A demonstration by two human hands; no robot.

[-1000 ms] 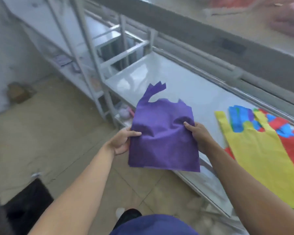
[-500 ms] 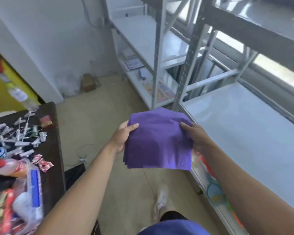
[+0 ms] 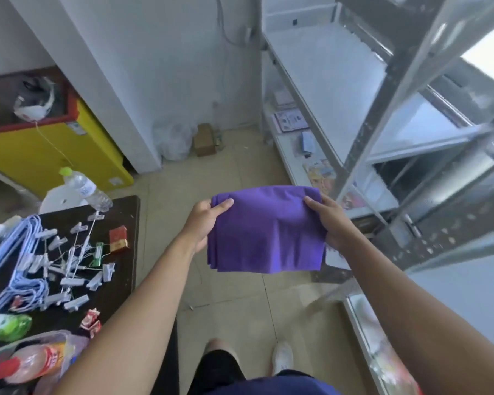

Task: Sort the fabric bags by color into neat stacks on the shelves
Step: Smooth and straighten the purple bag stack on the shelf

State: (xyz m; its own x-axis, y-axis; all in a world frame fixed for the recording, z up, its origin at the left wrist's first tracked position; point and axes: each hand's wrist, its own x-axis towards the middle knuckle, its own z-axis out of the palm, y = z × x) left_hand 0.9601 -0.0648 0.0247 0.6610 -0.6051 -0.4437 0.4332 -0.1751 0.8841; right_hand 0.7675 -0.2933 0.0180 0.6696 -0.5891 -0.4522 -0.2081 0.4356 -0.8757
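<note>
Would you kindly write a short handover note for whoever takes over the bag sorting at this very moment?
Left hand: its grip is on the left edge of the folded purple bags, thumb on top.
Right hand: grips the right edge the same way.
Where: the purple bags are held in the air over the floor, beside the shelves on the right.
Done: the purple bags are folded into one bundle.
Left: lay the bundle on a shelf as the purple stack, then sort any other colours.
</note>
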